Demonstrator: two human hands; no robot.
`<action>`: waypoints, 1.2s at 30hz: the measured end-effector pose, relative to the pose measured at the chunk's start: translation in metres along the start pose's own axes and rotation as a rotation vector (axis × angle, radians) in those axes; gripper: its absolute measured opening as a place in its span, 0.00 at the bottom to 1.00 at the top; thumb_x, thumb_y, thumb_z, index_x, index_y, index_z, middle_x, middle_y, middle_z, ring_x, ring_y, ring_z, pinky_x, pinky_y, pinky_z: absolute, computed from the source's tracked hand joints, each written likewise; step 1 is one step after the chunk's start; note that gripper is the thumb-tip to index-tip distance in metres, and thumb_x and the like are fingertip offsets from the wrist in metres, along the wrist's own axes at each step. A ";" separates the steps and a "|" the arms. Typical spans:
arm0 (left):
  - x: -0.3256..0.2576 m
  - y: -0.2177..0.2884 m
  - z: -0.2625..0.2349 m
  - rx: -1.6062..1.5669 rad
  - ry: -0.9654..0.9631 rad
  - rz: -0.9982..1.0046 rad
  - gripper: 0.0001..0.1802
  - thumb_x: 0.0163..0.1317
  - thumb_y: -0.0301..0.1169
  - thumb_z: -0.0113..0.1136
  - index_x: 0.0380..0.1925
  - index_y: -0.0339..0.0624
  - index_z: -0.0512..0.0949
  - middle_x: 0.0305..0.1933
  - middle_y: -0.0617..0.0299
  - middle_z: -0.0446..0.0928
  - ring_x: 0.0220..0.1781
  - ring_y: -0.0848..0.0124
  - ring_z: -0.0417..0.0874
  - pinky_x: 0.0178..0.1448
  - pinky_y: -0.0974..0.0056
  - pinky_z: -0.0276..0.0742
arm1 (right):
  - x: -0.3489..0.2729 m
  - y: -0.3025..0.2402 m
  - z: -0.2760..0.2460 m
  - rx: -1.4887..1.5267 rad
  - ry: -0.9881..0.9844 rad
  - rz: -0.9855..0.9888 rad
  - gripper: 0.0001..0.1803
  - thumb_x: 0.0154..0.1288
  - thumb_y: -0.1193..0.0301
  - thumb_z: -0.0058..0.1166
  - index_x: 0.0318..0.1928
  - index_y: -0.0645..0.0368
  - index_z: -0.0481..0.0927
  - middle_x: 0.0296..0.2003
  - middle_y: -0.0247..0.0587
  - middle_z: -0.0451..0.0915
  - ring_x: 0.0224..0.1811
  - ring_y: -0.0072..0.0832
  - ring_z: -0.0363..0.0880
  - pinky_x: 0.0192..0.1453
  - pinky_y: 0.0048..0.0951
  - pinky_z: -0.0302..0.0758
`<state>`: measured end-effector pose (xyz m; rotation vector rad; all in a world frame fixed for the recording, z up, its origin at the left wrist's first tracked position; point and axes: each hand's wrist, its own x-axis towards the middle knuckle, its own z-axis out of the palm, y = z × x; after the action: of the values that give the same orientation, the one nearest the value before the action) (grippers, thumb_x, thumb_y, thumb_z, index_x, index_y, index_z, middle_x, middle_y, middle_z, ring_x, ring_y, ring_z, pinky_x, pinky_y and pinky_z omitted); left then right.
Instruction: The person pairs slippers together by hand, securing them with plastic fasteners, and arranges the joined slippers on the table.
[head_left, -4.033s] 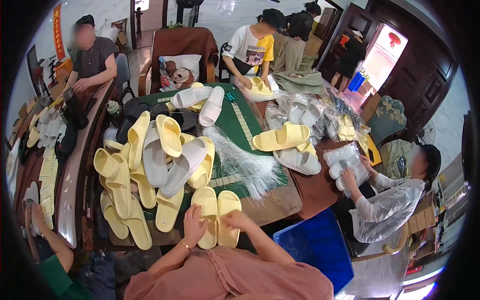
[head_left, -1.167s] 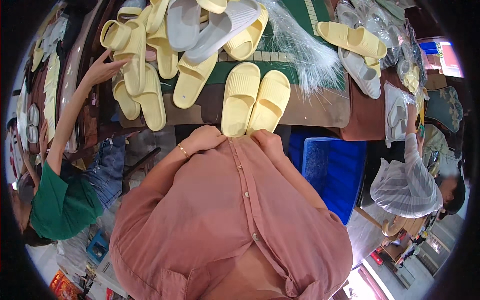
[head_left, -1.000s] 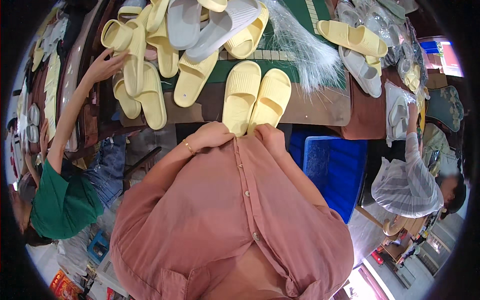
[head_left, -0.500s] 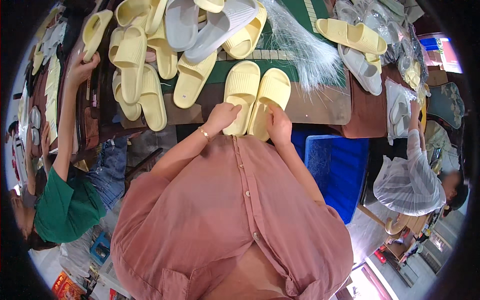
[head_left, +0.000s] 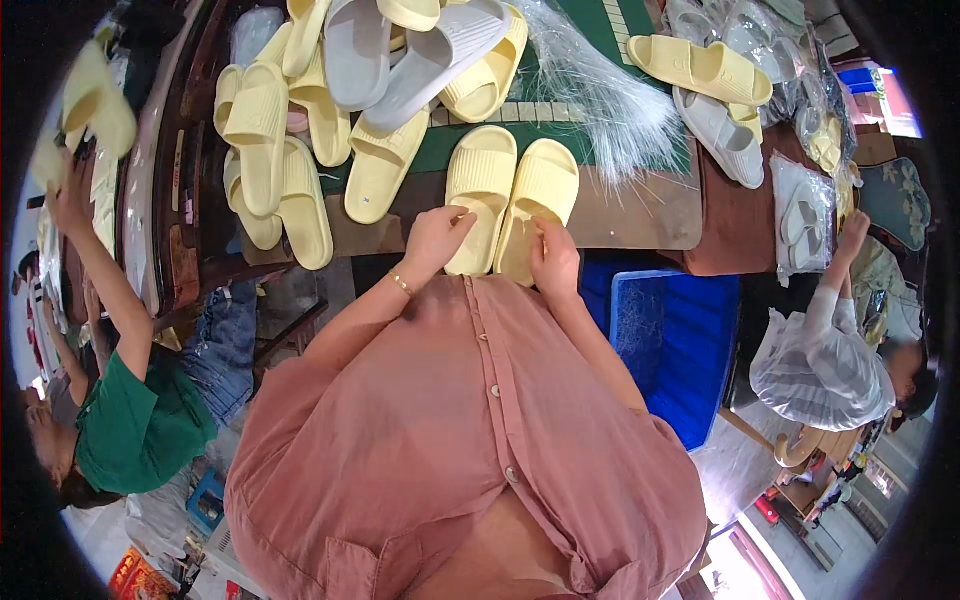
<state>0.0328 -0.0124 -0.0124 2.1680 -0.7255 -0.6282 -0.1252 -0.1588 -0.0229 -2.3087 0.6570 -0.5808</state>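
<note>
In front of me a pair of pale yellow slide slippers lies side by side on the table's near edge, toes pointing away. My left hand [head_left: 437, 240] has its fingers closed at the outer edge of the left slipper [head_left: 482, 168], beside the footbed. My right hand [head_left: 554, 258] is likewise closed at the outer edge of the right slipper [head_left: 550, 185], fingertips over its footbed. The slippers' heel ends meet my shirt front. Close by on the left is a heap of yellow slippers [head_left: 255, 125] with grey slippers [head_left: 440, 65] on top.
A bundle of clear plastic strands [head_left: 610, 90] lies beyond the pair. Farther right are more slippers [head_left: 700, 70] and a bagged grey pair [head_left: 800, 225]. A blue bin [head_left: 670, 340] stands below the table. Co-workers are at both sides; the left one's hand [head_left: 68, 200] holds yellow slippers.
The left co-worker's hand has moved farther left with yellow slippers, and one is gone from the heap's far left. The right co-worker's hand has drawn back from the bagged pair. My hands barely shifted.
</note>
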 end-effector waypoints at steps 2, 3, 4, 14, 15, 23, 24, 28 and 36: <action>0.001 0.001 -0.008 -0.007 0.084 0.028 0.15 0.58 0.38 0.58 0.35 0.35 0.80 0.29 0.48 0.80 0.32 0.55 0.83 0.37 0.57 0.77 | 0.004 0.000 -0.005 0.008 0.014 0.003 0.11 0.56 0.79 0.50 0.42 0.61 0.77 0.33 0.50 0.77 0.37 0.48 0.76 0.41 0.42 0.74; 0.002 0.003 -0.011 -0.016 0.165 0.055 0.14 0.58 0.37 0.58 0.31 0.35 0.80 0.29 0.50 0.80 0.31 0.55 0.82 0.36 0.57 0.76 | 0.008 0.000 -0.008 0.010 0.048 0.005 0.09 0.56 0.79 0.51 0.39 0.61 0.78 0.32 0.48 0.77 0.35 0.46 0.76 0.39 0.41 0.74; 0.006 0.006 -0.016 -0.007 0.200 0.058 0.13 0.58 0.37 0.57 0.27 0.35 0.78 0.27 0.50 0.79 0.30 0.55 0.81 0.35 0.56 0.75 | 0.012 0.001 -0.011 0.011 0.082 0.008 0.07 0.57 0.78 0.52 0.37 0.61 0.78 0.30 0.47 0.77 0.33 0.44 0.77 0.37 0.39 0.74; 0.065 -0.005 -0.018 0.144 0.165 0.120 0.14 0.56 0.34 0.56 0.40 0.38 0.75 0.35 0.50 0.76 0.36 0.54 0.79 0.41 0.54 0.76 | 0.056 -0.010 -0.019 0.088 0.114 -0.021 0.05 0.57 0.74 0.55 0.34 0.58 0.81 0.24 0.43 0.79 0.23 0.39 0.79 0.28 0.35 0.74; 0.064 -0.006 -0.017 0.154 0.186 0.156 0.14 0.56 0.34 0.56 0.40 0.38 0.75 0.35 0.51 0.76 0.36 0.55 0.79 0.41 0.54 0.75 | 0.052 -0.020 -0.014 0.096 0.007 -0.056 0.05 0.56 0.73 0.55 0.34 0.57 0.81 0.23 0.42 0.79 0.23 0.39 0.79 0.27 0.36 0.75; 0.050 -0.007 -0.014 0.083 0.212 0.134 0.15 0.55 0.33 0.59 0.41 0.37 0.76 0.36 0.52 0.77 0.36 0.57 0.79 0.42 0.58 0.75 | 0.038 -0.058 0.045 -0.427 -0.411 0.046 0.07 0.60 0.68 0.47 0.32 0.60 0.73 0.21 0.45 0.80 0.23 0.41 0.82 0.28 0.38 0.79; 0.051 -0.007 -0.014 0.105 0.220 0.160 0.16 0.55 0.33 0.59 0.42 0.37 0.76 0.37 0.51 0.76 0.36 0.57 0.79 0.42 0.58 0.75 | 0.040 -0.056 0.050 -0.424 -0.410 0.044 0.07 0.60 0.68 0.47 0.32 0.60 0.73 0.21 0.45 0.80 0.23 0.41 0.82 0.28 0.38 0.79; 0.065 -0.007 -0.015 0.130 0.221 0.204 0.18 0.57 0.34 0.57 0.46 0.37 0.75 0.43 0.49 0.76 0.39 0.56 0.79 0.44 0.58 0.75 | 0.047 -0.050 0.068 -0.457 -0.451 0.094 0.08 0.59 0.69 0.46 0.35 0.60 0.75 0.25 0.47 0.81 0.27 0.43 0.83 0.31 0.40 0.79; 0.091 -0.011 -0.007 0.199 0.138 0.171 0.20 0.60 0.38 0.51 0.47 0.37 0.73 0.45 0.46 0.76 0.45 0.50 0.78 0.49 0.53 0.75 | 0.053 -0.055 0.066 -0.383 -0.396 0.247 0.11 0.60 0.68 0.45 0.32 0.61 0.79 0.29 0.51 0.82 0.31 0.46 0.83 0.34 0.43 0.79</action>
<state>0.1054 -0.0631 -0.0353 2.2723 -0.9197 -0.3258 -0.0307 -0.1228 -0.0180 -2.5322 0.8961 0.1310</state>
